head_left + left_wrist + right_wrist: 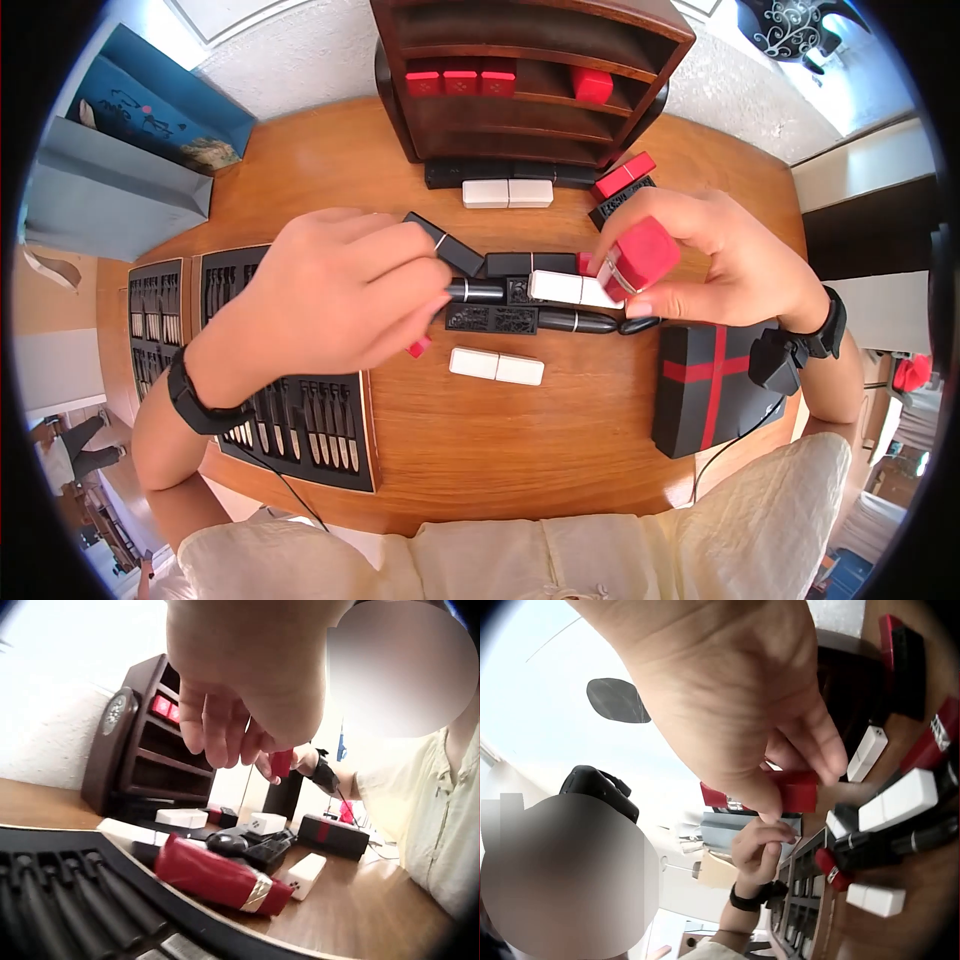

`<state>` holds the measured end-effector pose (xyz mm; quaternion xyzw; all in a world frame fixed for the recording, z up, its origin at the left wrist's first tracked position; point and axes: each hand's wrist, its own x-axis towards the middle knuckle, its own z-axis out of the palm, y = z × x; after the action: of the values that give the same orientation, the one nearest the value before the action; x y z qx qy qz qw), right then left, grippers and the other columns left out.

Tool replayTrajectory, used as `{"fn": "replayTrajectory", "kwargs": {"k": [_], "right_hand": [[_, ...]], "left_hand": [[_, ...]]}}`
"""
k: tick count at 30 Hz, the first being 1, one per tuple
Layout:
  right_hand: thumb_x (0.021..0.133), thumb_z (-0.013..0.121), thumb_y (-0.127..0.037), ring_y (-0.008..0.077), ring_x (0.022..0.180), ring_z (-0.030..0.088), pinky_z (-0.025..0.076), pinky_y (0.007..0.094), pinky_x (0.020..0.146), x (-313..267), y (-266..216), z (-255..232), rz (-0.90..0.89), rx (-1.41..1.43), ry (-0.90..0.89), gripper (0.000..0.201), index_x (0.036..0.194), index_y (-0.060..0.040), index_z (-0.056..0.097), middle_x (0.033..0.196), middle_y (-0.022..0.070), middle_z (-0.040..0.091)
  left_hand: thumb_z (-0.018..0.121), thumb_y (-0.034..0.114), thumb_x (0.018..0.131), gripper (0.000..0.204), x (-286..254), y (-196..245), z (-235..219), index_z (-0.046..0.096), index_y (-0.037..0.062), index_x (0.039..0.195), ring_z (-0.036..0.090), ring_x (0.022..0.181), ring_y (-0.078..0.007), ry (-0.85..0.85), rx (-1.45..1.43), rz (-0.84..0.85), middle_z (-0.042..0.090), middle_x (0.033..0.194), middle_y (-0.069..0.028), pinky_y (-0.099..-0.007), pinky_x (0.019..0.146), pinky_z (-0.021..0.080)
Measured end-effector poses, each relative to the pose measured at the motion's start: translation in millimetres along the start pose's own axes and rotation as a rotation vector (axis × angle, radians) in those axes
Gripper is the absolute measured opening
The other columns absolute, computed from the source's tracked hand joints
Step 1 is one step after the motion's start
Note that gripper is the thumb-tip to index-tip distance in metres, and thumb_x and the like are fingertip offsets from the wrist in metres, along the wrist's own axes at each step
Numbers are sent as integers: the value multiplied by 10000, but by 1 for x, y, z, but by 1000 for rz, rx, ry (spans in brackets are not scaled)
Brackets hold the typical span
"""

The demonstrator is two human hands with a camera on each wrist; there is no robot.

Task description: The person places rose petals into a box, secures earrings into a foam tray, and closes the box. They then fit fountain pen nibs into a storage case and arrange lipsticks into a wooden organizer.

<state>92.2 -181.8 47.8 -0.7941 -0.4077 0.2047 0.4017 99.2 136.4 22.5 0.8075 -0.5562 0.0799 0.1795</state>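
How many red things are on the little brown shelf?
4. Three red blocks sit side by side toward the left of the shelf, and another red block sits alone toward the right of that row. More could hide behind them.

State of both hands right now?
Left hand: open, fingers loosely curled, holding nothing visible.
Right hand: pinching a red, square-edged tube with silver band.

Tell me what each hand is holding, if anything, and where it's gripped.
The right hand pinches a red tube by its sides, between thumb and fingers. The left hand shows nothing in its grip.
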Motion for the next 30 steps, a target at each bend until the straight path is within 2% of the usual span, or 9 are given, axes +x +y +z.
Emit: {"fn": "replayTrajectory", "kwargs": {"k": [1,4,7,13,21,24,27,29,30], "right_hand": [[879,703,-52,133,836,621,508,278,723,2,-2,4,-6,-2,3,252,1096,-41,575,936,46,636],[930,690,-173,132,763,642,500,239,718,17,-10,29,160,821,168,379,1230,-22,516,913,36,669],[973,624,-293,129,753,655,496,235,702,27,-13,22,357,842,77,386,1222,-15,525,901,57,685],[985,542,-463,105,630,608,467,227,578,41,3,34,453,941,79,446,851,-52,652,746,72,673],[983,554,-454,79,531,521,404,218,509,50,18,55,568,1140,103,426,811,-71,626,629,27,588],[993,531,-468,82,527,526,406,238,499,48,14,52,552,1001,83,457,803,-62,620,619,19,579],[992,551,-393,134,516,545,418,268,486,40,1,39,457,532,243,403,800,-41,592,605,35,584],[952,598,-262,203,519,568,438,317,476,33,4,30,362,-175,463,270,832,-26,549,614,61,586],[952,598,-262,203,519,568,438,317,476,30,11,26,363,-177,464,270,832,-26,549,614,61,586]], "left_hand": [[715,70,706,172,4,4,0,624,78,851,592,659,-246,-2,6,0,603,832,-56,-340,554,458],[734,43,695,300,14,15,0,619,60,971,628,688,-250,140,-19,11,654,921,-81,-332,555,477],[777,63,683,409,20,23,9,600,66,1052,648,751,-252,242,-44,-63,654,1003,-91,-330,599,509],[844,159,646,515,32,27,18,594,57,1085,646,852,-253,297,9,-84,612,1155,-128,-303,661,526],[702,145,793,272,24,38,26,667,-2,1020,624,821,-225,198,448,126,646,1004,-112,-311,647,534],[691,114,796,239,24,36,27,674,-10,1001,630,828,-234,192,574,195,653,992,-124,-325,681,561],[688,96,798,229,32,28,22,672,-14,999,636,836,-247,260,596,236,658,976,-133,-341,710,576],[703,111,799,229,41,17,21,672,-7,994,640,838,-249,414,644,293,664,969,-129,-343,703,577],[713,120,800,222,45,13,21,677,8,988,639,842,-242,467,658,288,670,969,-108,-345,697,564]]}}
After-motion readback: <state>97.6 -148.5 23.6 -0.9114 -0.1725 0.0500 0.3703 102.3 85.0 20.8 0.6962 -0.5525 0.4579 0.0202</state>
